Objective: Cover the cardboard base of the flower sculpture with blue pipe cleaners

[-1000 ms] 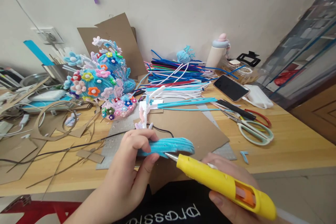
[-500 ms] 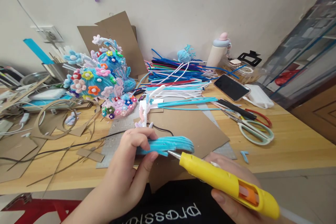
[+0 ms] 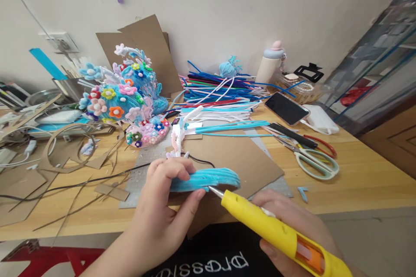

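Observation:
A curved piece covered in blue pipe cleaners (image 3: 216,176) is pinched between the thumb and fingers of my left hand (image 3: 172,194), held above the table's front edge. My right hand (image 3: 292,229) is wrapped around a yellow hot glue gun (image 3: 260,220) with a glue stick showing through its side opening. The gun's metal nozzle touches or nearly touches the lower edge of the blue piece, close to my left thumb. Brown cardboard shows on the underside of the piece.
Behind my hands lie a cardboard sheet (image 3: 240,156) and heaps of coloured pipe cleaners (image 3: 221,91). Flower-covered blue craft pieces (image 3: 120,99) stand at the left among cardboard scraps. Scissors (image 3: 316,164), a phone (image 3: 287,108) and a bottle (image 3: 269,67) are on the right. A black cable (image 3: 97,177) crosses the table.
My left thumb has shifted right along the lower edge of the blue piece toward the nozzle. The glue gun has dropped slightly, its nozzle staying by that edge.

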`<state>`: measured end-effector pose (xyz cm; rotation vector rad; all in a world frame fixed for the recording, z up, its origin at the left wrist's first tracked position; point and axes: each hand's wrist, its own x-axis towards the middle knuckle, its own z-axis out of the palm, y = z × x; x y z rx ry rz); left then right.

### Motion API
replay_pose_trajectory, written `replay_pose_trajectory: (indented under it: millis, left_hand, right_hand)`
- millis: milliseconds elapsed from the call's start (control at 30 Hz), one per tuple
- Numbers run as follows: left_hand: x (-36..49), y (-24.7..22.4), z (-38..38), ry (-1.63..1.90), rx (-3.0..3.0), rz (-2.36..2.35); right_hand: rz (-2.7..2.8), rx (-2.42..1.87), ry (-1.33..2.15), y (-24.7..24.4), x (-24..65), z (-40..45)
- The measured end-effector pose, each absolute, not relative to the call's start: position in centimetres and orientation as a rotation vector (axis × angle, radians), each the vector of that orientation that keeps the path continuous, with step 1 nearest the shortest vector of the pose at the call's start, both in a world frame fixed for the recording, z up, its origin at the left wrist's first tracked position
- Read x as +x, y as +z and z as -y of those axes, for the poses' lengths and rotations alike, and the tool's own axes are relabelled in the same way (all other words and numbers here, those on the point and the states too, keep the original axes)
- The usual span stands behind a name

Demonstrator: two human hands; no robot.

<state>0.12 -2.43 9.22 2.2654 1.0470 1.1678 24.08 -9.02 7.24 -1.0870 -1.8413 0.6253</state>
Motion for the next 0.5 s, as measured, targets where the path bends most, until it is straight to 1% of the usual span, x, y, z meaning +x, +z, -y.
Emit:
replay_pose_trajectory:
  millis: [267, 500]
  left_hand:
    - [0.4, 9.2, 2.4, 1.197, 2.245, -1.107]
    - [0.8, 9.5, 2.6, 1.2, 2.276, -1.136]
  right_hand:
    - [1.882, -1.047, 0.461, 8.3, 22.1, 7.2]
    - [1.849, -1.04, 0.321, 6.3, 23.4, 8.3]
